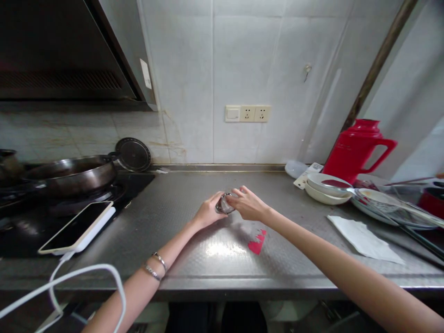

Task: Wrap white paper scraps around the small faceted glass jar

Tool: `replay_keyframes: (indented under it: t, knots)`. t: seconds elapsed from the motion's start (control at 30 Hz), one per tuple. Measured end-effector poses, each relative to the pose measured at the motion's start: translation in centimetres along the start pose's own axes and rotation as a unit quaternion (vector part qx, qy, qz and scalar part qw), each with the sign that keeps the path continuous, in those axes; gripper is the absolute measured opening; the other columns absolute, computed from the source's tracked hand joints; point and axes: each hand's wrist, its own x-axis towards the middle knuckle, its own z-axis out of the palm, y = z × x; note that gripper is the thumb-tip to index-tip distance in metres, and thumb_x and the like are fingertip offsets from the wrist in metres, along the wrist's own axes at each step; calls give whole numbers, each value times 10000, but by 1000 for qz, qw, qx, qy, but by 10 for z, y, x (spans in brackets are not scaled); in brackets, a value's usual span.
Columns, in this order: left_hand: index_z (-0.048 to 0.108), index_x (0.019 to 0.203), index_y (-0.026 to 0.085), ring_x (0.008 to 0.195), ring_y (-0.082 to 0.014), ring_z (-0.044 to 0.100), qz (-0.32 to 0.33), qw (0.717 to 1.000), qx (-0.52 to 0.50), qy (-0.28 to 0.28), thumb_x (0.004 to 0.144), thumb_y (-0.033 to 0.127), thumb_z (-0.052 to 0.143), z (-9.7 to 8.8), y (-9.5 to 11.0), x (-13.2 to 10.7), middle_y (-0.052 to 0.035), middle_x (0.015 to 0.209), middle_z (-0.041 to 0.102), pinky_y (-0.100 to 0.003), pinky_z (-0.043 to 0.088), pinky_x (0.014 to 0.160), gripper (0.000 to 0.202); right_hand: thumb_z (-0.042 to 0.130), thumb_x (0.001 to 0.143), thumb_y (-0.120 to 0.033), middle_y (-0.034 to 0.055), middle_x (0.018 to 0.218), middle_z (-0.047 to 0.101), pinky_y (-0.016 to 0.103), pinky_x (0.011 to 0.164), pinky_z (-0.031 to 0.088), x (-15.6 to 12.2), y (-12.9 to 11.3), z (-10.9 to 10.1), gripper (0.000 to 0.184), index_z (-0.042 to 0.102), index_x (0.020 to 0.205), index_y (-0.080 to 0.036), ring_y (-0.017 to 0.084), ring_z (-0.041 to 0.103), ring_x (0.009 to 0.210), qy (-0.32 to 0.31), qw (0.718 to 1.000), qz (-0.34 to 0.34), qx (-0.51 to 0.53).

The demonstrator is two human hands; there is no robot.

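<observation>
My left hand (209,212) is wrapped around a small clear glass (222,208) with a dark rim, held over the middle of the steel counter (194,263). Its mouth is tilted toward me. At that mouth is my right hand (248,204), fingers bent and drawn together. The fingertips are at or inside the opening, and what they hold, if anything, is hidden. Something whitish shows inside the glass, too small to name. Just below my right hand, a flat red piece (256,242) with one jagged edge lies on the counter.
Left is a steel pan (72,175) on the stove, with a phone on a white power bank (78,229) and its looping cable. On the right are a red thermos (355,150), stacked white bowls (328,196), a plate with utensils, and a white napkin (364,238).
</observation>
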Motion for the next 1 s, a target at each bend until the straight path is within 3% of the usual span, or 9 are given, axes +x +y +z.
replay_keyframes:
  t: [0.1, 0.37, 0.47, 0.77, 0.9, 1.0]
  knots:
    - [436, 1309, 205, 1240, -264, 492, 29, 999, 20, 8, 615, 240, 785, -3, 0, 0, -103, 1336, 527, -414, 377, 1077, 778, 497, 809, -102, 102, 1197, 577, 390, 830, 317, -2, 0, 0, 273, 607, 1049, -170, 278, 417, 1090, 11, 1000, -6, -20]
    - [408, 1333, 199, 1269, -266, 466, 64, 994, 64, 56, 714, 302, 721, -8, 1, 0, -116, 1365, 497, -421, 379, 1087, 701, 470, 820, -80, 119, 1190, 572, 392, 821, 350, -6, -35, 4, 359, 549, 1156, -178, 275, 454, 1028, 49, 988, 143, 42]
    - [401, 1339, 190, 1253, -258, 484, 75, 993, 66, 54, 732, 327, 706, -7, 3, -2, -122, 1353, 508, -410, 393, 1077, 694, 492, 837, -115, 86, 1109, 602, 350, 776, 375, -5, -38, 8, 309, 567, 1116, -226, 251, 480, 988, 38, 982, 164, 92]
    - [403, 1344, 202, 1251, -275, 483, 30, 997, 22, 69, 650, 323, 776, -9, 17, -2, -118, 1361, 503, -429, 381, 1080, 797, 388, 956, -188, 82, 1149, 592, 267, 614, 381, -15, -5, 10, 237, 577, 1096, -213, 197, 514, 922, 38, 996, 70, 45]
    - [429, 1326, 172, 1269, -278, 455, 31, 996, -48, 67, 648, 425, 753, -15, 23, 1, -132, 1370, 485, -423, 360, 1088, 793, 335, 978, -183, 85, 1145, 598, 277, 616, 348, -16, 3, 6, 271, 574, 1105, -200, 188, 517, 912, 33, 999, 32, 7]
    - [492, 1261, 167, 1235, -254, 492, -81, 974, -178, 114, 806, 537, 537, -21, 25, 15, -128, 1328, 528, -382, 411, 1032, 588, 310, 986, -176, 82, 1121, 604, 287, 611, 315, -15, 9, 1, 287, 579, 1085, -190, 175, 516, 878, 31, 999, 17, -17]
